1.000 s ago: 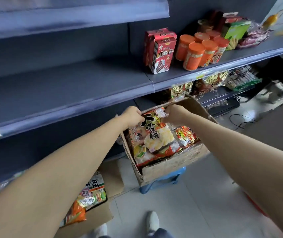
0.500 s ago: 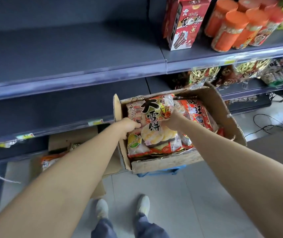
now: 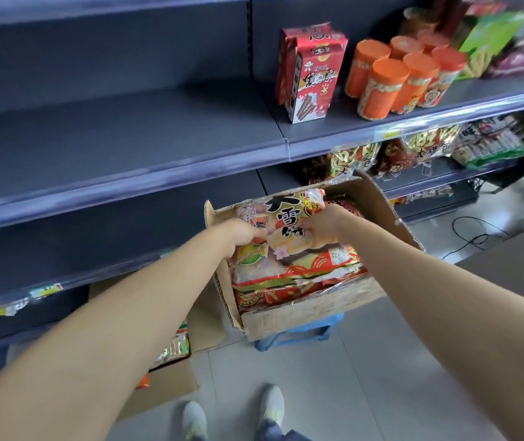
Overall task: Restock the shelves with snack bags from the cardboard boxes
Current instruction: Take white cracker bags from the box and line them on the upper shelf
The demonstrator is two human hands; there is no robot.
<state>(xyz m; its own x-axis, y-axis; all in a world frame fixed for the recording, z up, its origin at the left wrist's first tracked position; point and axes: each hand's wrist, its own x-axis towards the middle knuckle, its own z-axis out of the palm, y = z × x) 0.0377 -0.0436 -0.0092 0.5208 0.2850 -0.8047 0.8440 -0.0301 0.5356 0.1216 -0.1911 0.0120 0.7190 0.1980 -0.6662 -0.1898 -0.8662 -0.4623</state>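
An open cardboard box [image 3: 305, 316] stands on a blue stool, packed with red and orange snack bags. The top snack bag [image 3: 289, 224], with big black characters, lies on the stack. My left hand [image 3: 241, 233] grips its left edge and my right hand [image 3: 324, 224] grips its right side. Both fists are closed on the bag. More bags [image 3: 298, 281] lie beneath it. The grey shelf [image 3: 120, 144] above the box is bare on its left half.
Red cartons [image 3: 311, 71] and orange-lidded jars [image 3: 403, 78] stand on the shelf's right half. Snack bags [image 3: 419, 148] fill the lower right shelf. A second cardboard box [image 3: 174, 383] with bags sits on the floor at left. A black cable [image 3: 477, 237] lies on the tiles. My shoes [image 3: 235, 415] are below.
My hands have shifted inward along the top bag, closing on its middle. The view has swung up slightly, showing more of the shelf.
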